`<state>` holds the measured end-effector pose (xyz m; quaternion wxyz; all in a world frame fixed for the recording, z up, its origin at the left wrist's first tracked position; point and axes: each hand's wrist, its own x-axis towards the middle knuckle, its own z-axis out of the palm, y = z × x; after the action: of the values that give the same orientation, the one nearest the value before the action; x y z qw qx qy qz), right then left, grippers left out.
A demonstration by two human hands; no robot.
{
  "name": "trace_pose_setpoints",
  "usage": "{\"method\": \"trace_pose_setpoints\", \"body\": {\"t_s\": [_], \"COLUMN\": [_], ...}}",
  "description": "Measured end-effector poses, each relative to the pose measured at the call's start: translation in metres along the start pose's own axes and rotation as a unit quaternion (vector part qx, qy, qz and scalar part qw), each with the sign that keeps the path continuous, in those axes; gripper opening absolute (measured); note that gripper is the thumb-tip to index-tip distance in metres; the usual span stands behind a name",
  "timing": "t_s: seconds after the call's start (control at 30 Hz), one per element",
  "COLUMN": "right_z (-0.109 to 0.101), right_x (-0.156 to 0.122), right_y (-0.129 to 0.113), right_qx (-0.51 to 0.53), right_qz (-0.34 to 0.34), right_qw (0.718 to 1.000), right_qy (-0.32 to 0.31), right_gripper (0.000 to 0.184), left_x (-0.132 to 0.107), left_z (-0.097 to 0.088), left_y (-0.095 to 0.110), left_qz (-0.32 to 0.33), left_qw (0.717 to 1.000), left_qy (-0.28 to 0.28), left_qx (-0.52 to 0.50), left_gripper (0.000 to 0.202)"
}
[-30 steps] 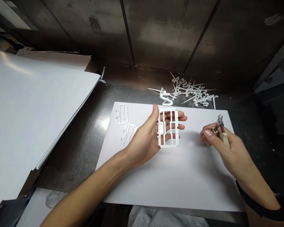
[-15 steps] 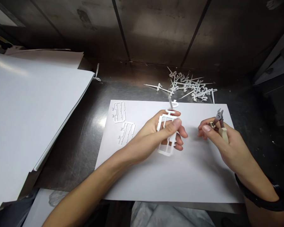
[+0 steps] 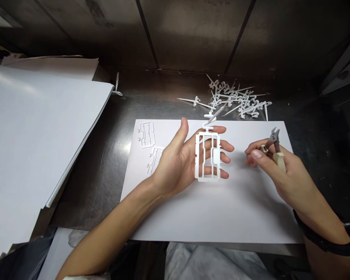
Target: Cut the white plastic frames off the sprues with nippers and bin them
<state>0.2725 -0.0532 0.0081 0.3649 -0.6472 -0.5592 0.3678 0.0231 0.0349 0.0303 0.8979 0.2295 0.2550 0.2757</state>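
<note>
A white plastic frame (image 3: pixel 197 163) with thin bars lies across the fingers of my left hand (image 3: pixel 177 167), which holds it palm up. The thumb is raised off the frame and the fingers are spread beneath it. From its top end runs a curved sprue (image 3: pixel 207 126) with a pointed stem. My right hand (image 3: pixel 282 171) is closed around side cutters (image 3: pixel 275 144), jaws pointing up and apart from the frame. To the left of my left hand, two similar white frames lie on the white sheet (image 3: pixel 221 217): one whole (image 3: pixel 147 134), the other (image 3: pixel 155 160) partly covered by my hand.
Behind the sheet, a heap of white sprue pieces (image 3: pixel 239 97) sits on the metal tabletop (image 3: pixel 102 155). A stack of large white boards (image 3: pixel 46 128) fills the left side. A dark metal wall (image 3: pixel 186 35) rises at the back.
My left thumb has lifted off the plastic frame and the hand has opened out flat, so the frame now rests face up on the fingers. My right hand still grips the side cutters.
</note>
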Motion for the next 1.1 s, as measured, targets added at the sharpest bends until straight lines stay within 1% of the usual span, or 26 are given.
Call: {"method": "trace_pose_setpoints", "body": {"t_s": [0.27,0.37,0.43,0.53,0.6,0.77,0.83,0.9,1.03,1.1], "right_z": [0.0,0.0,0.0,0.0,0.0,-0.004,-0.005,-0.006,-0.004,-0.003], "right_x": [0.0,-0.001,-0.001,-0.001,-0.001,-0.004,-0.005,-0.006,-0.008,-0.008], "right_y": [-0.002,-0.001,0.0,0.001,0.001,-0.002,-0.005,-0.009,-0.016,-0.017], "right_qx": [-0.011,-0.013,-0.013,-0.016,-0.024,-0.034,-0.039,-0.051,-0.082,-0.101], "right_qz": [-0.002,0.004,0.014,0.029,0.031,0.015,0.007,-0.009,-0.014,-0.014], "right_qw": [1.0,1.0,1.0,0.999,0.999,0.999,0.999,0.998,0.992,0.989], "right_qy": [0.006,0.006,0.005,0.004,0.003,-0.008,-0.024,-0.045,-0.091,-0.105], "right_gripper": [0.026,0.026,0.027,0.031,0.032,0.026,0.026,0.028,0.032,0.035], "left_x": [0.0,0.001,0.002,0.004,0.005,0.005,0.005,0.005,0.002,0.0], "left_z": [-0.002,-0.003,-0.003,-0.002,-0.002,-0.006,-0.009,-0.01,-0.006,-0.004], "left_y": [-0.001,-0.002,-0.003,-0.007,-0.009,-0.01,-0.009,-0.007,-0.008,-0.009], "left_qz": [-0.001,0.007,0.021,0.038,0.047,0.079,0.1,0.133,0.185,0.195], "left_qw": [1.0,1.0,1.0,0.997,0.994,0.98,0.97,0.952,0.89,0.869], "left_qy": [-0.026,-0.029,-0.01,0.047,0.07,0.071,0.07,0.075,0.08,0.08], "left_qx": [-0.009,0.002,0.014,0.043,0.069,0.17,0.21,0.265,0.409,0.448], "left_gripper": [0.071,0.066,0.06,0.047,0.043,0.044,0.037,0.026,0.02,0.02]}}
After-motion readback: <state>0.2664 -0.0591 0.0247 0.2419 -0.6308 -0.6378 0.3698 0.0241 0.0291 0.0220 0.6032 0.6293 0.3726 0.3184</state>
